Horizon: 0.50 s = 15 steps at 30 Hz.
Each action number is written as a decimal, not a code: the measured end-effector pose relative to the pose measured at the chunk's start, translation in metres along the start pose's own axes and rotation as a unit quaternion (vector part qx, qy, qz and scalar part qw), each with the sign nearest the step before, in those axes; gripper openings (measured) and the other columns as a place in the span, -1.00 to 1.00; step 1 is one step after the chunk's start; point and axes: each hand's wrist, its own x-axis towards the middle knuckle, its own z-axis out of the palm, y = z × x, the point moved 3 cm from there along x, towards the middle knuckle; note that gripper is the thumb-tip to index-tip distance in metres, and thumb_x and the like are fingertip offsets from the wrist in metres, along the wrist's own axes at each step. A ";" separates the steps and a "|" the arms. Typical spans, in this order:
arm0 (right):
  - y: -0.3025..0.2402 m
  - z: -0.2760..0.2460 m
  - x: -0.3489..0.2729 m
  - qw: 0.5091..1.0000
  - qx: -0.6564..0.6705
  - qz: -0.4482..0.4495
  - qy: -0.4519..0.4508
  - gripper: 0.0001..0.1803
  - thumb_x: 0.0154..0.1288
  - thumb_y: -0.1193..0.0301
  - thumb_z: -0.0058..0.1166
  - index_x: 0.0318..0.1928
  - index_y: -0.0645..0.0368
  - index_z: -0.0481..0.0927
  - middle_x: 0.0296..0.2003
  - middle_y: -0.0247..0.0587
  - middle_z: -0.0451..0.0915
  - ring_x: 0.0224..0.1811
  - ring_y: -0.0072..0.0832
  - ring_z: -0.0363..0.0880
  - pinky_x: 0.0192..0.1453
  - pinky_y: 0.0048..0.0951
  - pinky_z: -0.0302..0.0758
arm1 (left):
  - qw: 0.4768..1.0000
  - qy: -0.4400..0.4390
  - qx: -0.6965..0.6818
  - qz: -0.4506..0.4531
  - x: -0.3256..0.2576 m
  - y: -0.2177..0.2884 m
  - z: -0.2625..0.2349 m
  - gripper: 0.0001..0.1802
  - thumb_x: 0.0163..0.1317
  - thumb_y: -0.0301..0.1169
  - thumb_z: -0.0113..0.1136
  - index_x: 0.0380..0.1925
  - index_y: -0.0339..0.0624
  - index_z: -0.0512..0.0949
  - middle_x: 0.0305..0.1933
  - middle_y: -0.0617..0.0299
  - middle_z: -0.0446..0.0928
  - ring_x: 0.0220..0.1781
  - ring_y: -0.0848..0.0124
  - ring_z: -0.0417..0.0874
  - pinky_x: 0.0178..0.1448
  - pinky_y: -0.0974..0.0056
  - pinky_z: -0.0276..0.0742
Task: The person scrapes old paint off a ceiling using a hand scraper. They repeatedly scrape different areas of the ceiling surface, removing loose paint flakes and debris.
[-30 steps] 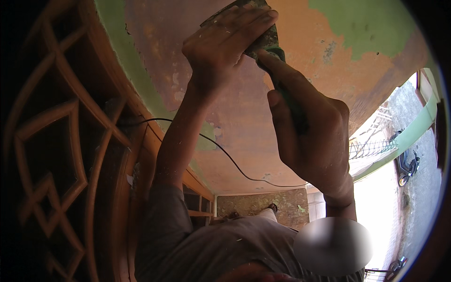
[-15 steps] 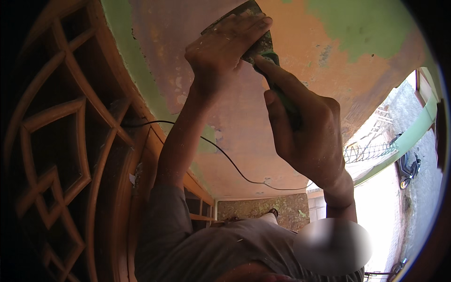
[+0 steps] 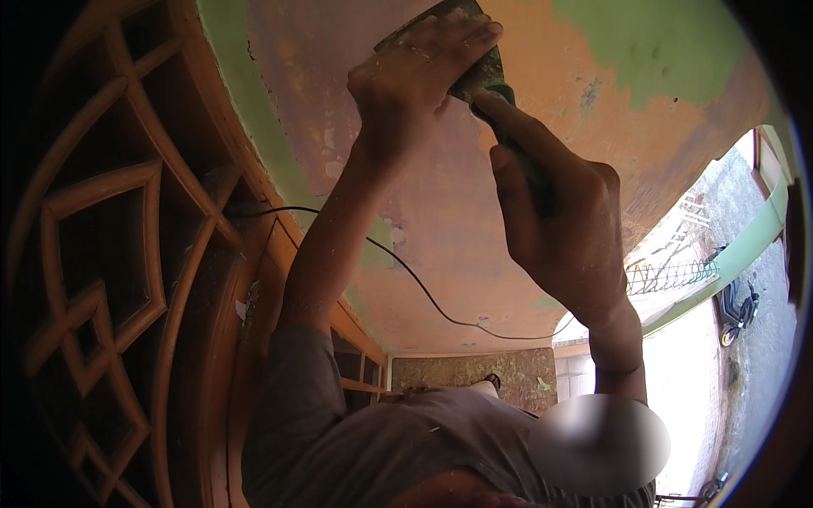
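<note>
Both my arms reach up to a painted surface (image 3: 440, 220) with orange, brown and green patches. My right hand (image 3: 563, 224) is shut on the green handle of a hand tool (image 3: 495, 80) whose dark flat head lies against that surface. My left hand (image 3: 415, 80) lies over the tool's head, fingers spread across it and pressing it to the paint. Most of the tool is hidden under the two hands.
A thin black cable (image 3: 423, 292) hangs in a loop across the painted surface. Carved wooden lattice panels (image 3: 110, 279) fill the left side. At the right, a bright opening shows a green beam (image 3: 737, 254), a wire fence and a parked motorbike (image 3: 735, 309).
Both hands and the tool shifted slightly along the painted surface and back. The grip of each hand stays the same.
</note>
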 end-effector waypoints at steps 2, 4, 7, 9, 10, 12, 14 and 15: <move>0.000 0.000 0.003 1.000 -0.007 -0.014 0.012 -0.62 0.46 0.50 0.07 0.25 0.15 0.62 -0.50 -0.11 0.68 -0.63 -0.58 0.56 -0.48 -0.46 0.45 | 1.000 0.020 -0.001 0.009 0.003 -0.001 0.001 -0.49 0.02 -0.70 0.34 0.00 0.01 0.75 0.01 0.27 0.76 0.12 0.27 0.76 0.22 0.18 0.72; -0.002 0.000 0.001 1.000 -0.025 -0.007 0.007 -0.61 0.46 0.51 0.07 0.25 0.15 0.61 -0.48 -0.09 0.70 -0.63 -0.58 0.56 -0.48 -0.45 0.46 | 0.999 0.037 0.013 0.023 0.001 -0.002 0.000 -0.49 0.02 -0.69 0.35 0.00 0.01 0.75 0.01 0.28 0.76 0.12 0.27 0.77 0.22 0.17 0.72; 0.003 0.000 -0.010 0.999 -0.012 0.038 -0.012 -0.60 0.46 0.52 0.06 0.27 0.14 0.60 -0.43 -0.06 0.73 -0.63 -0.57 0.56 -0.49 -0.46 0.46 | 0.999 0.005 0.033 0.009 -0.014 0.001 0.005 -0.47 -0.01 -0.69 0.36 0.00 0.02 0.75 0.00 0.29 0.76 0.11 0.28 0.77 0.21 0.17 0.73; 0.009 0.006 0.004 1.000 -0.006 -0.002 0.026 -0.61 0.47 0.50 0.05 0.27 0.15 0.60 -0.40 -0.05 0.74 -0.61 -0.55 0.58 -0.47 -0.46 0.48 | 0.997 0.045 0.039 0.052 0.003 -0.014 0.011 -0.45 -0.04 -0.67 0.36 0.01 0.04 0.75 0.00 0.31 0.76 0.11 0.29 0.77 0.21 0.17 0.72; 0.010 0.008 0.007 0.999 -0.001 -0.019 0.039 -0.61 0.47 0.49 0.05 0.27 0.15 0.60 -0.39 -0.04 0.75 -0.61 -0.54 0.59 -0.46 -0.46 0.49 | 0.995 0.062 0.044 0.067 0.009 -0.015 0.010 -0.45 -0.05 -0.66 0.36 0.01 0.05 0.74 0.00 0.31 0.76 0.11 0.30 0.77 0.22 0.17 0.72; 0.006 0.003 0.007 0.999 -0.014 0.008 0.027 -0.61 0.47 0.48 0.06 0.27 0.15 0.61 -0.38 -0.04 0.75 -0.60 -0.52 0.60 -0.46 -0.45 0.49 | 0.997 0.026 0.047 0.064 0.013 -0.012 0.007 -0.56 0.07 -0.55 0.35 0.02 -0.08 0.72 0.05 0.18 0.74 0.12 0.24 0.77 0.20 0.17 0.71; 0.005 0.003 0.000 1.000 -0.013 0.016 0.015 -0.60 0.47 0.48 0.07 0.27 0.14 0.60 -0.37 -0.05 0.76 -0.60 -0.53 0.60 -0.46 -0.44 0.50 | 0.997 0.008 0.053 0.049 0.003 -0.008 0.005 -0.57 0.08 -0.54 0.35 0.02 -0.08 0.72 0.05 0.18 0.74 0.11 0.24 0.77 0.20 0.16 0.70; 0.007 0.003 -0.009 1.000 -0.008 0.010 0.018 -0.60 0.47 0.49 0.07 0.28 0.13 0.60 -0.37 -0.06 0.76 -0.60 -0.54 0.59 -0.46 -0.43 0.50 | 0.998 0.011 0.053 0.043 -0.009 -0.001 0.009 -0.52 0.03 -0.58 0.35 0.02 0.00 0.73 0.03 0.25 0.75 0.11 0.27 0.77 0.21 0.16 0.71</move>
